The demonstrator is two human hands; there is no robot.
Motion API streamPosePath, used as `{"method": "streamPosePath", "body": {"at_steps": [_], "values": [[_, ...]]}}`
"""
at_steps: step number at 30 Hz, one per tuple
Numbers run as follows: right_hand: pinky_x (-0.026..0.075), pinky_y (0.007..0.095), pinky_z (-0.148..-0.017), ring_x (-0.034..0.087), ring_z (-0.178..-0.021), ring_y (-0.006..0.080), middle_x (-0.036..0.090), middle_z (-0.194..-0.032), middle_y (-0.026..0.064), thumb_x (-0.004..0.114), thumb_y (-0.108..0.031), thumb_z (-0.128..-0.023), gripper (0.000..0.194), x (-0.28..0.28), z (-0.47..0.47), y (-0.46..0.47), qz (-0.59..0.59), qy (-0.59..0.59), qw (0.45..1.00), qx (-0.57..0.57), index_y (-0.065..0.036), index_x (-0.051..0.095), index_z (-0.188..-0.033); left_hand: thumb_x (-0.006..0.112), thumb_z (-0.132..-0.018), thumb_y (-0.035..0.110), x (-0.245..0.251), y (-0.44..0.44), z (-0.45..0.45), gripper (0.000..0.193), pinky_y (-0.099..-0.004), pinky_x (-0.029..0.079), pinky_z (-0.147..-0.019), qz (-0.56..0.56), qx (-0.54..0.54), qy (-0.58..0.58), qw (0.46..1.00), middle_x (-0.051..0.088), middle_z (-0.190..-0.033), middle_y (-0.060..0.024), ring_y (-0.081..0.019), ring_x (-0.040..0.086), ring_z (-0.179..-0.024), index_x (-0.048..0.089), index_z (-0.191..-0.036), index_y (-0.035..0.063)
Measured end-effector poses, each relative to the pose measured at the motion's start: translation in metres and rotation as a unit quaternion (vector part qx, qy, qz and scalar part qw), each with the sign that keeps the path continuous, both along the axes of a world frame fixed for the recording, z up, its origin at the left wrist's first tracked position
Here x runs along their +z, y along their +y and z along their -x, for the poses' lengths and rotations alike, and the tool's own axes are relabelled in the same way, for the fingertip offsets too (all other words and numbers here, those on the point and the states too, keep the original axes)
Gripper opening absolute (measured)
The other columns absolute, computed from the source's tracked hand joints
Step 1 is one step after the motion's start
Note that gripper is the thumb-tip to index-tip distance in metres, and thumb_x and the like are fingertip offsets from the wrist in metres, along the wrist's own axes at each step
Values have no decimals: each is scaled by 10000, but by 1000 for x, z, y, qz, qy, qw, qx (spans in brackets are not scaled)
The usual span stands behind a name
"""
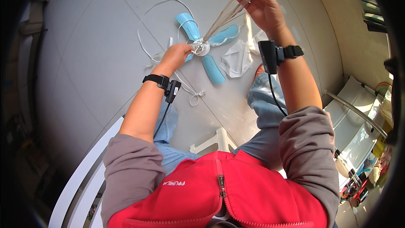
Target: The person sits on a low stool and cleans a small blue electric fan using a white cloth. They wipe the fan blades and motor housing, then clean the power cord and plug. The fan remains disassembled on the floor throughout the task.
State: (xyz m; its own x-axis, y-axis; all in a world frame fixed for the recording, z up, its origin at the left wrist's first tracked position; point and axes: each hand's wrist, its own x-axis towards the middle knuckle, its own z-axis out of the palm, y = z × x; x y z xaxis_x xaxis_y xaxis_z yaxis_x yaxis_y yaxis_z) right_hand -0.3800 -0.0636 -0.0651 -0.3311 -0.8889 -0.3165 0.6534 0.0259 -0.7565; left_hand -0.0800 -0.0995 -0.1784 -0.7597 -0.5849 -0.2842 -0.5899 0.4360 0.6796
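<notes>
A small fan with light-blue blades (214,69) and a white hub (202,47) lies on the tiled floor. My left hand (178,57) pinches at the hub's left edge, where white wire loops; what exactly its fingertips grip is hard to tell. Raised at the upper right, my right hand (262,6) holds a long, translucent plastic strip (221,20) looped around its fingers and stretched down to the hub. White cord (138,28) curls left of the blades, and a plug (201,93) lies nearer me. Crumpled white tissue (237,59) rests right of the blades.
A white plastic stool or stand leg (221,139) shows between my knees. White slats (83,171) curve at the lower left. At the right stand a white rack with a metal tube (356,109) and assorted items beside a wall (341,15).
</notes>
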Motion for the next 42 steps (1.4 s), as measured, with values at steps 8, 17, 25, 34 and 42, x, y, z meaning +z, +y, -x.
{"method": "streamPosePath", "body": {"at_steps": [8, 17, 25, 34, 42], "values": [[471, 286, -803, 603, -881, 148, 639, -1083, 166, 449, -239, -992, 350, 27, -18, 6, 55, 206, 945, 248, 8, 590, -1196, 629, -840, 105, 5, 1, 1, 144, -383, 493, -759, -22, -74, -95, 993, 661, -931, -159, -333, 622, -872, 674, -957, 35], [447, 357, -901, 562, -1001, 235, 528, -1296, 257, 383, -189, -883, 361, 33, -24, 20, 165, 169, 916, 325, -4, 607, -670, 658, -823, 141, -12, -9, 39, 199, -336, 495, -750, -99, 91, 85, 987, 676, -899, -123, -238, 633, -840, 678, -986, 28], [445, 358, -930, 627, -911, 297, 650, -1085, 241, 469, -240, -864, 307, -6, 53, 29, -170, 221, 913, 298, 15, 640, -860, 669, -873, 170, -32, -5, 35, 160, -250, 433, -569, -239, 139, 75, 958, 631, -727, -20, -75, 539, -636, 690, -945, 28], [440, 395, -1002, 453, -1254, 296, 540, -1285, 124, 626, 15, -714, 581, -78, -66, 25, 103, 649, 674, 338, -85, 521, -1277, 674, -860, 170, -19, -1, 41, 176, -257, 441, -595, -200, 125, 97, 967, 634, -731, -18, -76, 539, -649, 689, -954, 22], [514, 386, -781, 656, -863, 326, 692, -896, 151, 604, -109, -823, 168, -105, -80, 10, -80, 609, 643, 457, -45, 691, -950, 699, -807, 139, -34, -2, 35, 158, -278, 453, -640, -137, 86, 91, 983, 611, -841, -52, -131, 553, -687, 701, -918, 27]]}}
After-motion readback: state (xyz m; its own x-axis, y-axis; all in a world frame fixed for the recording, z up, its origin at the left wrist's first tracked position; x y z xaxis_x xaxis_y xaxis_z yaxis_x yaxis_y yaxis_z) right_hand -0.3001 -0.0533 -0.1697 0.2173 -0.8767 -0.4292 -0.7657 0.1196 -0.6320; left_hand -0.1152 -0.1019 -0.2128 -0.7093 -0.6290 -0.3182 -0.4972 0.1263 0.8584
